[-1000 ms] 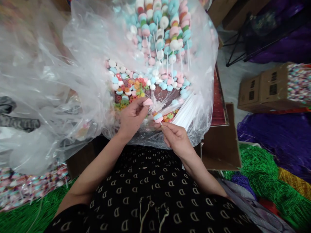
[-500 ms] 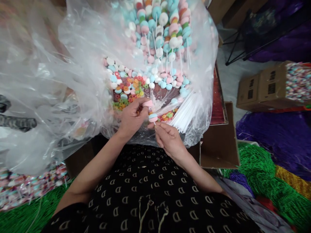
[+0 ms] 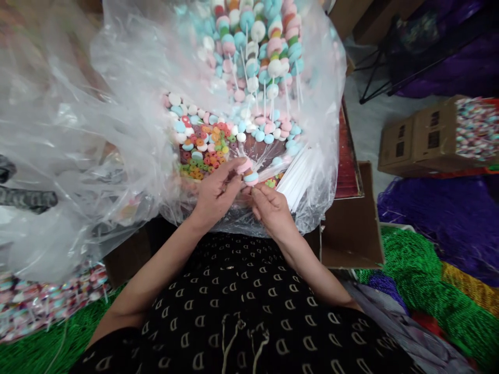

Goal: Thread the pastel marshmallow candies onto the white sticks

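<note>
Pinched between the thumb and forefinger of my left hand is a pink marshmallow. Just below it, a blue-and-pink marshmallow sits on a thin stick, with an orange-brown gummy ring between the two. My right hand is closed on the stick under the candy; its fingers hide most of the stick. A pile of white sticks lies right of my right hand. Colourful gummy rings are heaped beyond my left hand, with loose marshmallows farther back.
Finished-looking candy skewers lie at the back on clear plastic sheeting, which spreads widely left. An open cardboard box stands at right, with a carton of candy beyond. Green shredded material lies at lower right.
The pink marshmallow and the candy on the stick have come closer together and now line up at a slant. Both hands have shifted slightly right.
</note>
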Demonstrator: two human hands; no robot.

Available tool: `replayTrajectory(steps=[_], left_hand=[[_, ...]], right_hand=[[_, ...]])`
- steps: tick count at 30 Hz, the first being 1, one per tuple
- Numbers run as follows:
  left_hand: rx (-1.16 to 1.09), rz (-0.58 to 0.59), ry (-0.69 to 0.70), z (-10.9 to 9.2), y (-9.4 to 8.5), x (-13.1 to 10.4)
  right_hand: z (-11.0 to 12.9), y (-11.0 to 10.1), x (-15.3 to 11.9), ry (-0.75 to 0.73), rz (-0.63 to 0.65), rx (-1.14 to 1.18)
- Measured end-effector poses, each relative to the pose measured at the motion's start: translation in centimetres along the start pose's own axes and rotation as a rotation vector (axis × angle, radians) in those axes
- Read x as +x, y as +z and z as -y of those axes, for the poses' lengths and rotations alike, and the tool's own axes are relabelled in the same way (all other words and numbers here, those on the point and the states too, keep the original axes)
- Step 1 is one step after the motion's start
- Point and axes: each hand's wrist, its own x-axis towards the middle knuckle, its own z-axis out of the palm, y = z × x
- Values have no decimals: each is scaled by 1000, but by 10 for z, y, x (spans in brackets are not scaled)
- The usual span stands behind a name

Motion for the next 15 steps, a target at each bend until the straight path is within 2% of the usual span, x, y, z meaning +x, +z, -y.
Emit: replayTrajectory(steps=[3, 5, 8, 10, 13, 15], left_hand=[[-246, -120, -103, -2, 3, 2], [-435, -171, -272, -3, 5, 7], [-591, -75, -502, -4, 6, 16], [-609, -37, -519, -6, 7, 21], [-611, -59, -473, -10, 12, 23], [-603, -73, -498, -13, 19, 21]], right_hand=[[-2, 1, 2, -14, -10, -11], [-3, 4, 0, -12, 4, -10], [-2, 6, -3, -7, 39, -19], [-1, 5, -6, -23, 57, -66], [0, 2, -10, -37, 59, -140], [-3, 1, -11, -22, 42, -141]])
